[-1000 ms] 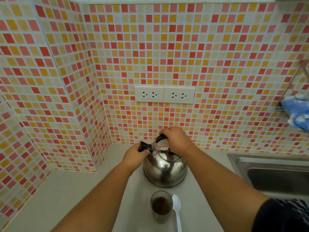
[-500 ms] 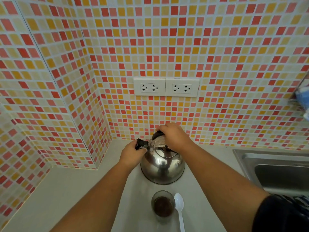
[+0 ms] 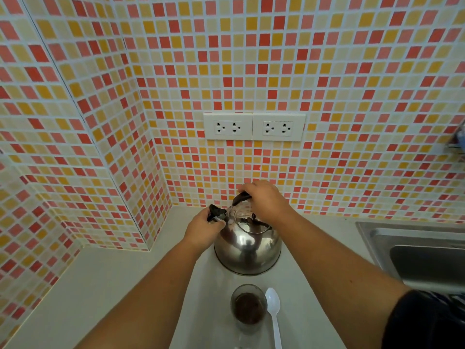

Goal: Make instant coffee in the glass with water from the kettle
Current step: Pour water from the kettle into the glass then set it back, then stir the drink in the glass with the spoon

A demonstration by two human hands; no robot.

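A shiny steel kettle (image 3: 247,250) stands on the pale counter (image 3: 105,285) near the tiled back wall. My right hand (image 3: 264,200) is closed over its black top handle. My left hand (image 3: 202,229) grips the black spout cap on the kettle's left side. In front of the kettle stands a clear glass (image 3: 248,308) with dark coffee powder in its bottom. A white plastic spoon (image 3: 274,313) lies just right of the glass, bowl pointing away from me.
A steel sink (image 3: 422,250) is set into the counter at the right. Two white double sockets (image 3: 254,126) sit on the mosaic wall above the kettle. A tiled corner juts out at the left.
The view has tilted slightly, so kettle and glass sit a little higher in frame. Both hands keep the same hold on the kettle, which stays on the counter.
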